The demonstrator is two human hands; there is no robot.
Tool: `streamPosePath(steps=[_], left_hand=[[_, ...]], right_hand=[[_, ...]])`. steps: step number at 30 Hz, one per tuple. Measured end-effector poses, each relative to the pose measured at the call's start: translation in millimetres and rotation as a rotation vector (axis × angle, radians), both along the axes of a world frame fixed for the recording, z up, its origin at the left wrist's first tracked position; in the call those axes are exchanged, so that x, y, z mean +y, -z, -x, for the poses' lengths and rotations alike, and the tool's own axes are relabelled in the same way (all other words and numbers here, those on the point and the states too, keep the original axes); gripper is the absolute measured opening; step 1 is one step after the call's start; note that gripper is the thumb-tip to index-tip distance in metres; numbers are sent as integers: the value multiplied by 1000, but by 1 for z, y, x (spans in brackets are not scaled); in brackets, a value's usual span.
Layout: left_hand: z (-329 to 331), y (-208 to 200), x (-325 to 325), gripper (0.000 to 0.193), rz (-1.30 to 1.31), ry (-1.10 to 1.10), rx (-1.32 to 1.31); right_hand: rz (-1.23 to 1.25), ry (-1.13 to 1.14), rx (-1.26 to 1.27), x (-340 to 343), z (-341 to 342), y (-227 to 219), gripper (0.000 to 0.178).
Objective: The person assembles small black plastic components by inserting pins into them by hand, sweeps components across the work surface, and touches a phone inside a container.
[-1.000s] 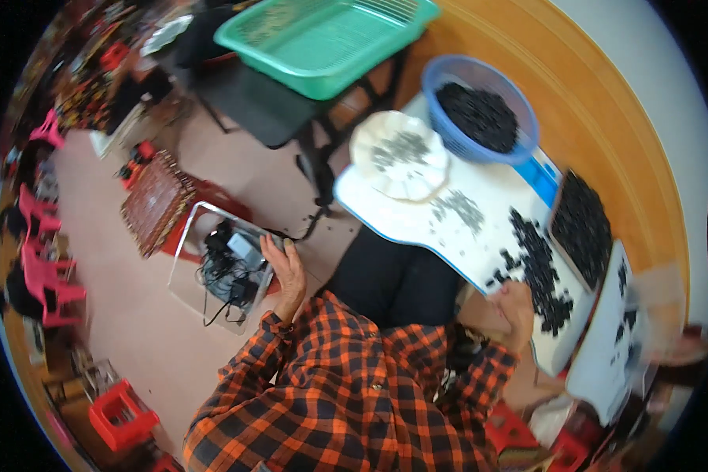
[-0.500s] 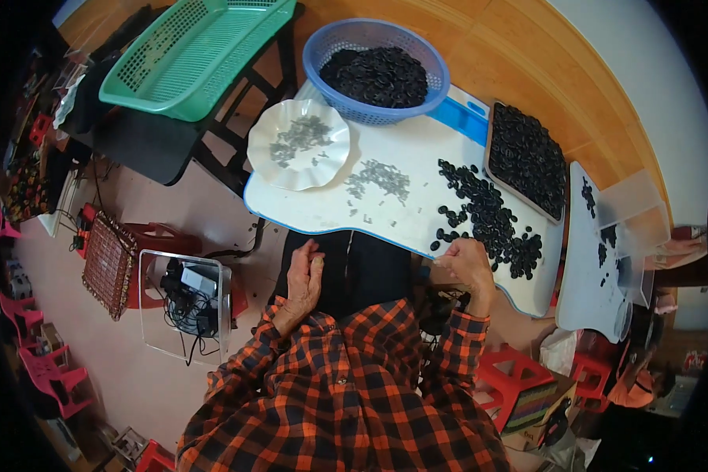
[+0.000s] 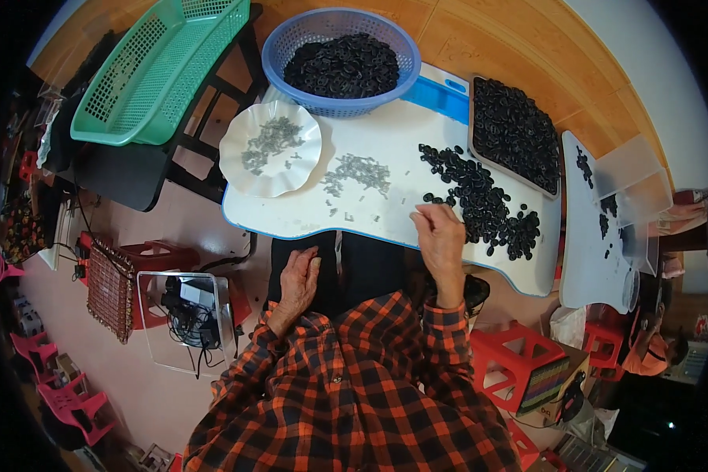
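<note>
My left hand (image 3: 297, 279) rests on my dark trousers, fingers loosely bent and slightly apart, with nothing visible in it. Over the near edge of the white table (image 3: 291, 219), my right hand (image 3: 441, 237) is pinched, thumb against fingertips. Whatever it may hold is too small to make out. Just beyond and beside that hand spreads a loose pile of small black oval pieces (image 3: 480, 197). Left of it lies a scatter of tiny clear-grey pieces (image 3: 358, 173). More of these are in a white wavy-rimmed plate (image 3: 232, 169) at the table's left end.
A blue basket (image 3: 271, 63) full of black pieces stands at the back, and a heaped tray (image 3: 474, 134) at the back right. A green basket (image 3: 145, 110) sits on a black stand. Red stools (image 3: 519, 354) and a clear bin (image 3: 185, 366) flank me.
My right hand has moved up and a little left, from the table's near edge to over the tabletop. My left hand stays on my lap. The whole view has shifted slightly.
</note>
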State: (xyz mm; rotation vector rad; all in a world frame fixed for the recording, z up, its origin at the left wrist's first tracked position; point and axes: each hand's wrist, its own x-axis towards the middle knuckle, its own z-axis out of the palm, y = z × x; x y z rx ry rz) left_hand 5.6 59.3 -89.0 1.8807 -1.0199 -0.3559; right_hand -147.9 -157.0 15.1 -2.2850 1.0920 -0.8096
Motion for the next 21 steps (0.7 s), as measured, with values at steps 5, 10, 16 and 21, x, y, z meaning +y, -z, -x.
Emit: streamPosePath(steps=[5,10,16,21], left_hand=[[-1,2,0,22,-6,1,11],[-3,-1,1,23,3,-16,5],[-3,1,1,24,-8,26,19],[-5,-10,-1,21,-66,90,59]], right_hand=[[110,59,175,2,-25,19,13],[173,60,224,3,-33,23,11],[272,64,228,2,-38,30,6],[293,68,226,5,-40,26,7]])
